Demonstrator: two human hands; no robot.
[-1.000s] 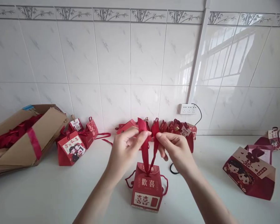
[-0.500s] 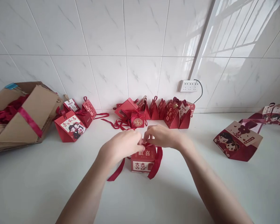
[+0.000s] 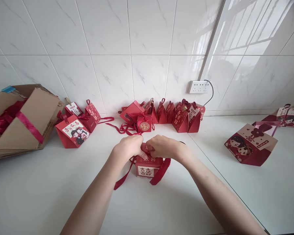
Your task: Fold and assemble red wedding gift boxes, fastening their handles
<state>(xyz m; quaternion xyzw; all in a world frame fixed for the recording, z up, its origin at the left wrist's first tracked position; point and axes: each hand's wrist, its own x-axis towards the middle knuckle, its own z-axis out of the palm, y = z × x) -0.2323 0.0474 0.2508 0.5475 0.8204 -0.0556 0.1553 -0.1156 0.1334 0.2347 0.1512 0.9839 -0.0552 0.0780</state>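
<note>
A small red gift box [image 3: 147, 171] with a white panel and a double-happiness sign stands on the white counter in front of me. Dark red ribbon [image 3: 161, 173] passes through its top, and one long tail hangs on each side. Over the box's top from the left comes my left hand [image 3: 131, 145], thumb and fingers pinched on ribbon. Close beside it, my right hand [image 3: 163, 147] has its fingers curled on the ribbon at the top. The exact grip is partly hidden behind the knuckles.
A cardboard carton [image 3: 31, 120] holding red ribbon lies at left. Folded red gift boxes stand at back left [image 3: 73, 130] and along the tiled wall [image 3: 181, 117]. Another gift box [image 3: 251, 145] sits at right. A white power strip [image 3: 199, 87] with a cable is against the wall.
Both hands have closed further at the top of the box, the right one curling into a fist-like grip. The ribbon tails have shifted slightly, and the view has tilted a little.
</note>
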